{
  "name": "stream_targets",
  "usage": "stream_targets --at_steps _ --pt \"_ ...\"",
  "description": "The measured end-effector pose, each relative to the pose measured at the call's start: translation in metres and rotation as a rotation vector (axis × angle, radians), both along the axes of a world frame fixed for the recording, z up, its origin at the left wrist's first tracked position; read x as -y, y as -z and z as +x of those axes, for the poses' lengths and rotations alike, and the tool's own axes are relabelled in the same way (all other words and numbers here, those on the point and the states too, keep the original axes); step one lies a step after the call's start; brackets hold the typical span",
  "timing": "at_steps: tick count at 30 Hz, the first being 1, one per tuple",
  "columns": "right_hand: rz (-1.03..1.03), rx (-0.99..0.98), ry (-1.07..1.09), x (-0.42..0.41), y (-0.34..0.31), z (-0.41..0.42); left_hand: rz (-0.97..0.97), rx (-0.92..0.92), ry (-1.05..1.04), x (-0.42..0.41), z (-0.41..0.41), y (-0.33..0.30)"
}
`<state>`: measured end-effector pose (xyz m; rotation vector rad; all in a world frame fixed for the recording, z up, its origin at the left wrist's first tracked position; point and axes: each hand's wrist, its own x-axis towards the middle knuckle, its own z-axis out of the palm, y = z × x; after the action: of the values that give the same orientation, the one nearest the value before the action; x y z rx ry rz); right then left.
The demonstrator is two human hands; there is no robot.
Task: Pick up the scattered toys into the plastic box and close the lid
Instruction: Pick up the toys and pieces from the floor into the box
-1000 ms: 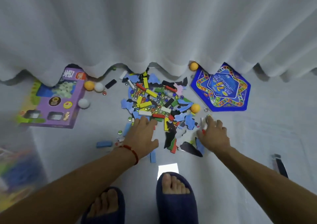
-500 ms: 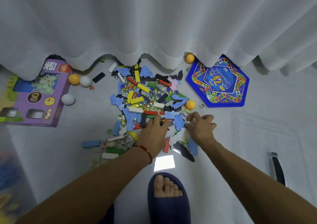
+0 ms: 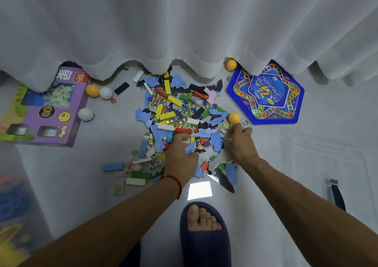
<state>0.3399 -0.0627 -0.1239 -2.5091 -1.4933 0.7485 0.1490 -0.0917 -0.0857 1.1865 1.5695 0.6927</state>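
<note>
1. I see my left hand (image 3: pixel 181 154) palm-down on the near edge of the toy pile (image 3: pixel 180 113); its fingers curl into the pieces and the thumb pinches a blue puzzle piece (image 3: pixel 189 148) beside a small figure (image 3: pixel 200 145).
2. My right hand (image 3: pixel 240 144) sits at the pile's right edge, fingers curled down among blue pieces; I cannot tell what it has gripped.
3. An orange ball (image 3: pixel 234 117) lies just beyond the right fingertips.
4. The pile spreads on the floor from the curtain (image 3: pixel 184 31) toward my slipper (image 3: pixel 205 238); its bricks point every way, with no common axis.
5. A blue brick (image 3: pixel 113 167) left of the pile lies crosswise.
6. The plastic box (image 3: pixel 14 211) is a blur at the lower left edge, well apart from the pile; I cannot tell its lid or heading.
7. A purple carton (image 3: pixel 51 111) lies left, and a blue board (image 3: pixel 266 94) right, partly under the curtain.
</note>
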Motion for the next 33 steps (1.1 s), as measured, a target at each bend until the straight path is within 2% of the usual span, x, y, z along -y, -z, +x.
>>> stream_targets --at_steps 3,7,11,17,21,27,33 --pt "0.028 -0.065 0.016 -0.002 -0.005 0.006 -0.193 0.196 -0.076 -0.007 -0.003 -0.004" --pt "0.242 -0.209 0.116 0.004 -0.016 0.016 -0.330 0.334 -0.154 -0.018 -0.004 -0.003" --pt "0.429 -0.337 0.239 0.014 -0.042 0.003 -0.497 0.573 -0.207 -0.020 -0.004 -0.011" --pt "0.535 -0.363 -0.082 0.039 -0.067 -0.060 -0.529 0.748 -0.179 -0.018 -0.002 -0.023" --pt "0.525 -0.406 -0.180 0.053 -0.075 -0.094 -0.539 0.788 -0.138 -0.011 -0.008 -0.031" --pt "0.518 -0.588 -0.122 0.063 -0.105 -0.128 -0.462 0.817 -0.187 0.006 -0.016 -0.053" --pt "0.477 -0.613 -0.293 0.060 -0.175 -0.170 -0.299 0.681 -0.415 0.025 -0.060 -0.125"
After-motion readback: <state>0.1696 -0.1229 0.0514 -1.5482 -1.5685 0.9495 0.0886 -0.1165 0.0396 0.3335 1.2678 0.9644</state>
